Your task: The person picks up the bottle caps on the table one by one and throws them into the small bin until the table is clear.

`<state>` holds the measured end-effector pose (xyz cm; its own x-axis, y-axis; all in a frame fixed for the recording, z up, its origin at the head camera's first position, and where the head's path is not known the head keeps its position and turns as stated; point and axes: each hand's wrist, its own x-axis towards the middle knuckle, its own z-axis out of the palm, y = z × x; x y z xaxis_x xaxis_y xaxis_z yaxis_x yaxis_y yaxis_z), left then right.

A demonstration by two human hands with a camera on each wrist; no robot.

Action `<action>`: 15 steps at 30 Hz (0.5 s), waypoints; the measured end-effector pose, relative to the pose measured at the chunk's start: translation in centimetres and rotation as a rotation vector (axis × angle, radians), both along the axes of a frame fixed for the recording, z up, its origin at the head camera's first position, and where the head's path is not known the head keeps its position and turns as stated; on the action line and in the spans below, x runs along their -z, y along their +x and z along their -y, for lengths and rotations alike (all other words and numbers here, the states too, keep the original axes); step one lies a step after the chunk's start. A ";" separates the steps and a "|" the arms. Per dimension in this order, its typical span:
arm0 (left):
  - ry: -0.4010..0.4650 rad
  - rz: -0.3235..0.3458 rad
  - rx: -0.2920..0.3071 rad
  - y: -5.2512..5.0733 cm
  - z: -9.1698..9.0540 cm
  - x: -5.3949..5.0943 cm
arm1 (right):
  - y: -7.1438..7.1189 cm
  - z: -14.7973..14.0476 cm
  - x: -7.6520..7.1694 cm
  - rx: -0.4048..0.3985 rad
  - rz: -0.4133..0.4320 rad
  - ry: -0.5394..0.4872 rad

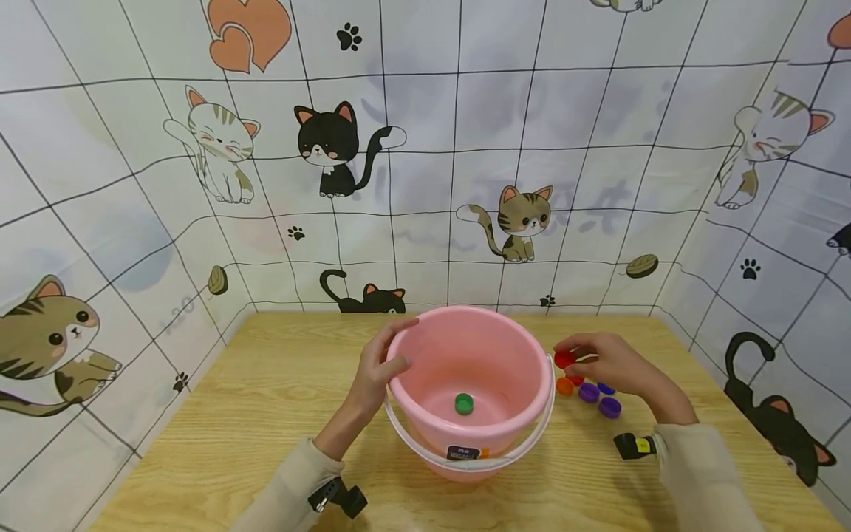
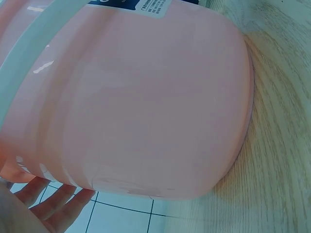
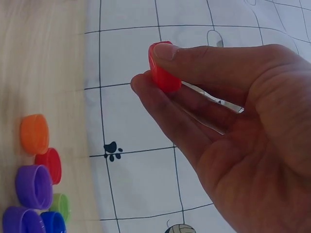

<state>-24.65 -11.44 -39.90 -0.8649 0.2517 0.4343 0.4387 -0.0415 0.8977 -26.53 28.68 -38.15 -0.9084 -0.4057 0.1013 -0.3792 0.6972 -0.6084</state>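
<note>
A pink bucket (image 1: 465, 347) with a white handle stands upright on the table, and a green bottle cap (image 1: 464, 403) lies on its bottom. My left hand (image 1: 379, 366) grips the bucket's left rim, thumb on the inner side; in the left wrist view its fingers (image 2: 63, 206) reach round the outer wall. To the right of the bucket, my right hand (image 1: 614, 363) pinches a red bottle cap (image 3: 165, 68) between thumb and fingers, raised above the table. Below that hand lie several loose caps, among them an orange cap (image 1: 565, 386), purple caps (image 1: 609, 407) and a blue cap (image 3: 52, 222).
The wooden table (image 1: 279, 399) meets a cloth backdrop (image 1: 425, 170) printed with cats and grid lines at the back and both sides. The bucket's white handle (image 1: 465, 464) hangs down across its front. A light green cap (image 3: 60, 206) shows in the right wrist view.
</note>
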 end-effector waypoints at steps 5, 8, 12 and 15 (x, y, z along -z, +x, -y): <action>-0.011 -0.003 -0.006 -0.1 0.1 0.1 | -0.5 0.6 -0.9 -0.009 -0.028 0.024; -0.016 -0.003 -0.010 -0.1 0.1 0.2 | -0.9 0.9 -1.4 -0.020 -0.040 0.029; -0.016 0.003 -0.014 -0.1 0.0 0.1 | -1.2 1.6 -2.0 -0.042 -0.042 0.024; -0.016 0.003 -0.017 0.0 0.0 0.1 | -1.4 2.0 -2.6 -0.051 -0.047 0.024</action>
<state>-24.67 -11.47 -39.96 -0.8703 0.2443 0.4277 0.4366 -0.0196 0.8995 -27.97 26.64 -35.54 -0.8808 -0.4543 0.1336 -0.4428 0.6902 -0.5723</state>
